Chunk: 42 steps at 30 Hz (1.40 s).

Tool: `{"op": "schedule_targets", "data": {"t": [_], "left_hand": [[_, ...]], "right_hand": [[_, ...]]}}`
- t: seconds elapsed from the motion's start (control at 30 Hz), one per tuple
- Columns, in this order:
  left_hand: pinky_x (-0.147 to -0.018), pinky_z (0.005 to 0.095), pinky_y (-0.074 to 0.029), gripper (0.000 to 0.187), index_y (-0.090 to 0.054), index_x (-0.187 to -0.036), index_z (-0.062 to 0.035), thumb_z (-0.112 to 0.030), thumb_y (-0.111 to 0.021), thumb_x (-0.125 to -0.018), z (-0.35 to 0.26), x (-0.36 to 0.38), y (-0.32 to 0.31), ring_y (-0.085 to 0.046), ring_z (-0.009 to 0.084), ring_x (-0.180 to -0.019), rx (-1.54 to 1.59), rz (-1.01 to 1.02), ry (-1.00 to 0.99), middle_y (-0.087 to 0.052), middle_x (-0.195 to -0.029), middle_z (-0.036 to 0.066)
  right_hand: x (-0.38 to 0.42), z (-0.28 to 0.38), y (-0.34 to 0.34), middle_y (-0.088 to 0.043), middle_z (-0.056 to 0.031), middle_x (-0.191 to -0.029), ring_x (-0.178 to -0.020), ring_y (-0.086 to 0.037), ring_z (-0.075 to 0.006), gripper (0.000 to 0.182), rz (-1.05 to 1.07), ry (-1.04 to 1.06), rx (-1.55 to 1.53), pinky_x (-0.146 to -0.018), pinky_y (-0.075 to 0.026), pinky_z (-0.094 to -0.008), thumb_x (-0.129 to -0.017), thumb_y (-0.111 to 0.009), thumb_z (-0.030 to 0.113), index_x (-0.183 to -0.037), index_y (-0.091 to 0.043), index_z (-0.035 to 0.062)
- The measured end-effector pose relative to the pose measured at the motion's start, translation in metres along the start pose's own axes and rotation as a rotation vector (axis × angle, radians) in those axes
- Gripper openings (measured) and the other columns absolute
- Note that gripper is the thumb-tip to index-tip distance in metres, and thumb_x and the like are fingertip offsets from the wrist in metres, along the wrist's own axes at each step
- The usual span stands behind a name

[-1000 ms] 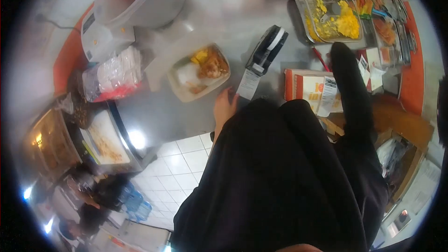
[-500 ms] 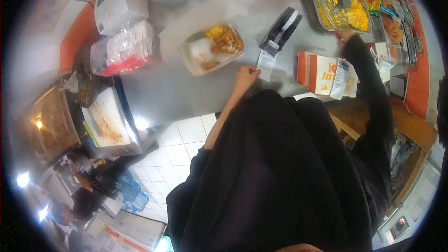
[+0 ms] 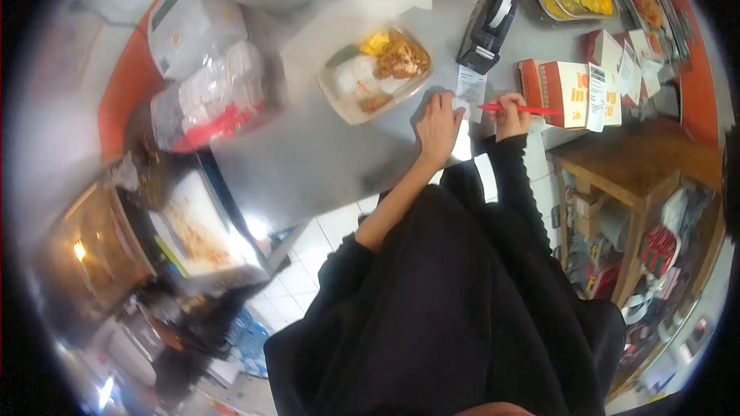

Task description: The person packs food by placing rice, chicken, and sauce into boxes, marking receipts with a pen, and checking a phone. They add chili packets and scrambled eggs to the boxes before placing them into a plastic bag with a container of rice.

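My right hand holds a red pen, its tip at the right edge of a printed receipt. The receipt lies on the counter, its upper end at the front of a black tape dispenser. Flat on the counter to the left of the receipt rests my left hand, fingers stretched out, thumb near the paper's edge. Beyond it sits an open food box with rice, fried pieces and something yellow. Right of the pen stands a closed printed box with a receipt on its front.
A glass tray of yellow food is at the back right. More boxes stand before it. Plastic-wrapped packs and a white device are at the left. Below right is a wooden shelf. Another person appears at lower left.
My right hand has come from beside the yellow food tray to the receipt and now holds a red pen. My left hand has let go of the receipt's end and flattened beside it.
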<state>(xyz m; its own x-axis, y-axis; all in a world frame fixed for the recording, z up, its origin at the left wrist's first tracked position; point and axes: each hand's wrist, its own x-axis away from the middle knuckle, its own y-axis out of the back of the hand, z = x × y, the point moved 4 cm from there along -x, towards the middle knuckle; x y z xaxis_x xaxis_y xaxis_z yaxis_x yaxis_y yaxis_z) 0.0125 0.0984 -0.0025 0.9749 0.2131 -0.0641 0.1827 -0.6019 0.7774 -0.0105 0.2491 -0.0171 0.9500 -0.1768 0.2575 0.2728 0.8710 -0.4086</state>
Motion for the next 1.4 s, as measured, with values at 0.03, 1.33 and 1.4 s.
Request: {"op": "schedule_targets", "data": {"t": [0.03,1.33,1.4], "left_hand": [[-0.054,0.0357,-0.044,0.013,-0.056,-0.082,-0.013,-0.022,-0.056,-0.072,0.002,0.0,-0.002,-0.053,0.0233,-0.067,-0.006,-0.014,-0.14,-0.052,-0.077,0.002],[-0.062,0.0259,-0.041,0.037,-0.057,-0.096,-0.0088,0.0,-0.052,-0.06,0.017,0.021,-0.006,-0.05,0.0164,-0.069,0.105,0.076,-0.303,-0.055,-0.097,-0.001],[-0.062,0.0266,-0.041,0.038,-0.057,-0.096,-0.0066,0.001,-0.05,-0.059,0.015,0.022,-0.01,-0.049,0.0177,-0.068,0.131,0.104,-0.35,-0.055,-0.1,0.001]], "right_hand": [[-0.007,-0.005,-0.01,-0.056,-0.0102,-0.075,-0.062,-0.053,-0.0132,0.008,-0.023,0.021,-0.011,-0.058,-0.043,-0.0214,-0.075,-0.054,0.006,-0.077,-0.053,-0.0013],[-0.012,0.006,-0.008,-0.055,-0.0119,-0.078,-0.062,-0.052,-0.0134,0.002,-0.163,0.42,0.484,-0.054,-0.042,-0.0215,-0.074,-0.05,0.001,-0.072,-0.05,0.0017],[-0.01,-0.004,-0.016,-0.055,-0.0108,-0.075,-0.066,-0.052,-0.0144,0.006,0.008,0.578,0.615,-0.057,-0.041,-0.0225,-0.066,-0.055,-0.001,-0.069,-0.05,0.0001]]}}
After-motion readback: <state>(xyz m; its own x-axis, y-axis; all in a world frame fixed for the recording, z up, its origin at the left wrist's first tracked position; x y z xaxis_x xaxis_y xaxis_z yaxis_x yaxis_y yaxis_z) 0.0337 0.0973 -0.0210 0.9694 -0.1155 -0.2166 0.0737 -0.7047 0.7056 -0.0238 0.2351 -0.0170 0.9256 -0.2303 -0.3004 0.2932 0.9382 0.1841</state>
